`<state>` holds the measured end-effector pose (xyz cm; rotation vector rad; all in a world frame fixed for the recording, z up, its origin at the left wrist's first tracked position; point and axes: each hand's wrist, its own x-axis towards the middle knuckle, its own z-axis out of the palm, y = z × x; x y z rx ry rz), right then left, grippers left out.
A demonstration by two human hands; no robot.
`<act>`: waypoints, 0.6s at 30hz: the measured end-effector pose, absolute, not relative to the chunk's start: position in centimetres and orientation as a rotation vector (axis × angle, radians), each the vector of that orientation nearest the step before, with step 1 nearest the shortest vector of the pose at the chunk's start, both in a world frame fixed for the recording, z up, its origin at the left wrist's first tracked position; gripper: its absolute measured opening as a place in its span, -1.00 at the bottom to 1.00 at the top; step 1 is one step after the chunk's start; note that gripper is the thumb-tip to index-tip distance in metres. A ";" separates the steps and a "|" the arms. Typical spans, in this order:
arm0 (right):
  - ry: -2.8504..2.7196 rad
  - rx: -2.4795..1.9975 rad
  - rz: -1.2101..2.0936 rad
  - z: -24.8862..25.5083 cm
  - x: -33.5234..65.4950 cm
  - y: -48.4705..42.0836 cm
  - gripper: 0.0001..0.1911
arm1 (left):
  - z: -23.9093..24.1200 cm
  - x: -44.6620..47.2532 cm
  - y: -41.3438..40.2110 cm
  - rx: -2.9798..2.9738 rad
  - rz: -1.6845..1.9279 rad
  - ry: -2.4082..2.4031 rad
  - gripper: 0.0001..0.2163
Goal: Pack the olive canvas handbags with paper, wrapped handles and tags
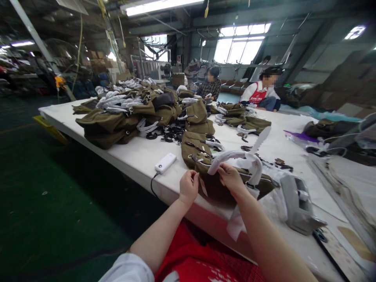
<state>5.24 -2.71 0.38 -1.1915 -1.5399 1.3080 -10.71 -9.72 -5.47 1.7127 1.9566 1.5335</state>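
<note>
An olive-green bag (190, 143) lies at the table's near edge in front of me, with zips and a handle wrapped in white (230, 155) arching over it. My right hand (232, 179) is closed, fingers pinched at the near end of that wrapped handle. Just left of it, my left hand (188, 187) is closed in a pinch by the bag's near side. A small brown tag (203, 187) hangs right beside its fingertips; whether they grip the tag or something thinner is hidden.
A white power bank (165, 163) with a black cable lies left of the bag. Olive bags (108, 125) are heaped on the white table (129, 156). A grey tape dispenser (298, 203) and a phone (331, 250) are at right. Two people (258, 94) sit across the table.
</note>
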 end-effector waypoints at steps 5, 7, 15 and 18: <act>-1.562 -1.161 1.386 0.6 5.2 -2.5 -0.72 | -1.2 -10.9 -9.4 1.426 1.614 1.625 -0.81; -1.575 -1.136 1.425 0.7 5.1 -2.4 -0.71 | -0.1 -10.6 -8.7 1.302 1.538 1.467 -0.78; -1.639 -1.107 1.593 1.0 5.6 -2.8 -0.60 | 1.1 -10.8 -8.4 0.872 1.243 1.034 -0.57; -1.630 -1.106 1.626 1.1 5.6 -3.0 -0.58 | 1.1 -11.2 -8.5 0.809 1.231 0.992 -0.57</act>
